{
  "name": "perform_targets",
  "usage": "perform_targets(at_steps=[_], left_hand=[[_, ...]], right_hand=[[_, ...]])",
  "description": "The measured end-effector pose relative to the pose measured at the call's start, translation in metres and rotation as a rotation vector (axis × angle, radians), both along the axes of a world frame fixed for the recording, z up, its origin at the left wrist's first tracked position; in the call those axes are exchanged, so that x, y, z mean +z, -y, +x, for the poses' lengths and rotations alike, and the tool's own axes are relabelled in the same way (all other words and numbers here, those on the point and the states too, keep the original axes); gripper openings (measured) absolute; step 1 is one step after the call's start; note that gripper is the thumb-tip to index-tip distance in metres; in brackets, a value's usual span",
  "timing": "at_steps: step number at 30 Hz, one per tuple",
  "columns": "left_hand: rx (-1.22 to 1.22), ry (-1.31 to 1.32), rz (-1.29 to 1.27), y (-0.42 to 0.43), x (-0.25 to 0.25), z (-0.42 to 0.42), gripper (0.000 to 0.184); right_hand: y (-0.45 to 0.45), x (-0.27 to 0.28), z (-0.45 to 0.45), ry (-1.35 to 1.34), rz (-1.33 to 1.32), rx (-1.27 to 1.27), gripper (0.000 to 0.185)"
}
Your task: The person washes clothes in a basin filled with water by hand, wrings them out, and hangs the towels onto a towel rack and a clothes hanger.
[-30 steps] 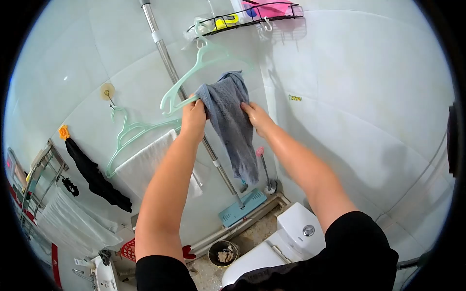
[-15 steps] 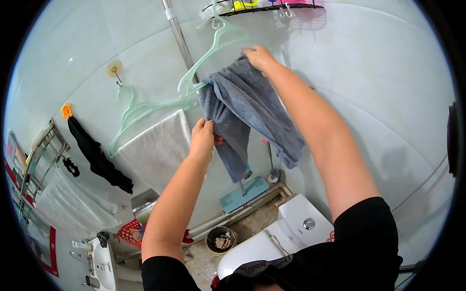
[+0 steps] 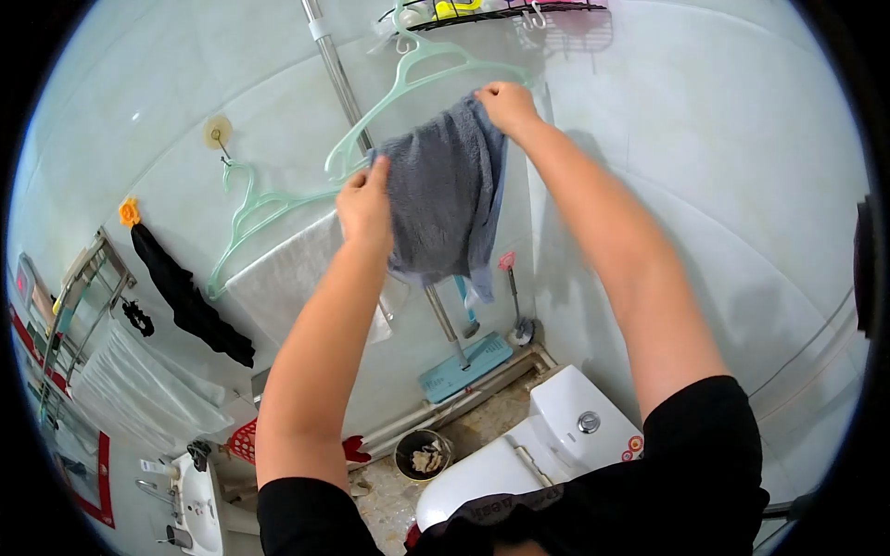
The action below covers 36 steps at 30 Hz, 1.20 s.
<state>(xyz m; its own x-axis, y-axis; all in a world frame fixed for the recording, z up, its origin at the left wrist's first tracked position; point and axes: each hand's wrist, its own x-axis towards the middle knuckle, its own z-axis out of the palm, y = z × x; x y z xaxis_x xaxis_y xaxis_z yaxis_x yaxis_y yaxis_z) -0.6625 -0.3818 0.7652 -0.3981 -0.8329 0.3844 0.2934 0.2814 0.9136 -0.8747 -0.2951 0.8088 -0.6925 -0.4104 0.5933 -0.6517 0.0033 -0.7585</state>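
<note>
A grey-blue towel (image 3: 440,195) hangs folded over the lower bar of a pale green hanger (image 3: 408,82), which hangs from a hook below the wire shelf. My left hand (image 3: 366,204) pinches the towel's upper left corner, thumb up. At the upper right corner, my right hand (image 3: 507,107) grips the towel beside the hanger's right end. The towel is spread between both hands and hides most of the bar. To the left, a second green hanger (image 3: 248,222) carries a white towel (image 3: 292,278), partly behind my left forearm.
A black wire shelf (image 3: 501,13) is on the wall above. Behind the towel stands a mop with a blue head (image 3: 466,367). Below are a white toilet (image 3: 482,486) and a bin (image 3: 424,455). A black cloth (image 3: 185,301), a metal rack (image 3: 93,264) and a sink (image 3: 197,505) are at left.
My left hand has risen to the towel's upper left corner. The towel, twisted and splayed out before, now hangs flatter and more evenly, its right part drawn in to the left.
</note>
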Motion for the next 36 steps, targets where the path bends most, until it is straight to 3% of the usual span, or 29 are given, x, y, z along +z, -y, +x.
perform_targets(at_steps=[1, 2, 4, 8, 11, 13, 14, 16, 17, 20, 23, 25, 27, 30, 32, 35, 36], left_hand=[[-0.006, -0.121, 0.037, 0.016, -0.001, 0.003, 0.026], [-0.011, -0.244, 0.075, 0.026, 0.000, 0.004, 0.024], [-0.042, -0.315, 0.143, 0.014, 0.018, 0.020, 0.021], [-0.103, -0.334, 0.281, 0.002, 0.034, 0.037, 0.017], [-0.246, -0.372, 0.246, 0.008, 0.031, 0.043, 0.019], [-0.272, -0.366, 0.245, 0.000, 0.033, 0.047, 0.021], [-0.303, -0.358, 0.239, -0.006, 0.035, 0.049, 0.023], [-0.199, -0.300, 0.153, -0.005, 0.034, 0.048, 0.024], [-0.098, -0.235, 0.066, -0.004, 0.035, 0.048, 0.025], [-0.124, -0.260, 0.073, -0.004, 0.034, 0.050, 0.025], [-0.197, -0.260, 0.112, 0.004, 0.027, 0.052, 0.028], [-0.235, -0.246, 0.118, 0.016, 0.023, 0.052, 0.027], [0.021, 0.155, -0.108, 0.021, 0.021, 0.055, 0.022], [0.182, 0.098, -0.006, 0.043, 0.021, 0.056, 0.019], [0.141, 0.194, -0.046, 0.049, 0.017, 0.058, 0.023], [-0.228, 0.058, -0.012, 0.031, 0.011, 0.056, 0.029], [-0.222, 0.055, -0.010, 0.026, 0.012, 0.055, 0.029]], right_hand=[[0.000, 0.004, -0.012, -0.189, 0.064, -0.191, 0.023], [-0.001, 0.007, -0.026, -0.183, 0.059, -0.192, 0.023], [-0.005, 0.012, -0.050, -0.421, 0.184, -0.451, 0.023], [-0.010, 0.007, -0.064, -0.287, 0.151, -0.413, 0.023], [0.004, -0.009, -0.062, -0.280, 0.333, -0.388, 0.030], [0.010, -0.022, -0.047, -0.130, 0.015, -0.393, 0.046], [0.014, -0.031, -0.044, -0.133, 0.015, -0.390, 0.046], [0.020, -0.051, -0.038, 0.165, -0.189, -0.103, 0.059], [0.017, -0.061, -0.024, 0.256, -0.188, -0.046, 0.060], [0.012, -0.091, 0.013, 0.478, -0.161, 0.126, 0.063], [0.021, -0.107, 0.021, 0.413, -0.140, 0.027, 0.056], [0.023, -0.099, 0.029, 0.233, -0.200, 0.146, 0.043], [0.024, -0.083, 0.048, 0.116, -0.249, 0.215, 0.037], [0.009, -0.060, 0.080, -0.073, -0.202, 0.403, 0.028], [0.008, -0.059, 0.089, -0.112, -0.147, 0.424, 0.027], [0.011, -0.052, 0.097, -0.201, -0.182, 0.338, 0.024], [0.012, -0.048, 0.099, -0.203, -0.180, 0.344, 0.024]])
